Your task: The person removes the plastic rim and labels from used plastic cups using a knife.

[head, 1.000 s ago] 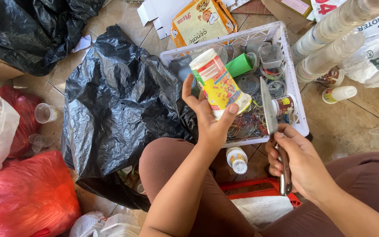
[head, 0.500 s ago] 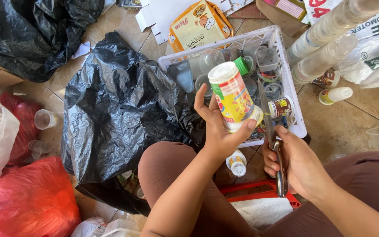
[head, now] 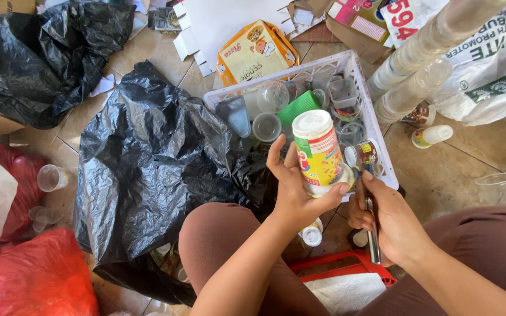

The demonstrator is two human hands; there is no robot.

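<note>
From the head camera, looking down over the person's lap: the left hand [head: 296, 196] is wrapped around a small plastic bottle with a white cap and a yellow, red and green label [head: 320, 153]. The thumb sits on its near side and the fingers curl under its lower end, so it is closed firmly on the bottle. The bottle tilts slightly and is held above the near edge of a white plastic lattice basket [head: 363, 88]. The right hand [head: 389, 219] is clenched around a slim metal blade or tool [head: 373, 234], its handle pointing back toward the body and its tip right at the bottle's bottom edge, close to the left fingertips.

The basket holds clear plastic cups, a green plastic piece and a small printed jar. To its left lies a crumpled black plastic bag [head: 147, 169]; a red plastic bag [head: 27, 281] lies at the lower left. Another small white-capped bottle [head: 311, 233] lies on the tiled floor between the knees, and a third [head: 431, 136] lies right of the basket beside stacks of clear cups [head: 417, 64].

As a judgement, the risk is the blade: its tip works next to the left fingers, and a slip on the smooth label could nick them. The bottle is gripped low while tilted, so a hard push could twist it loose into the basket.
</note>
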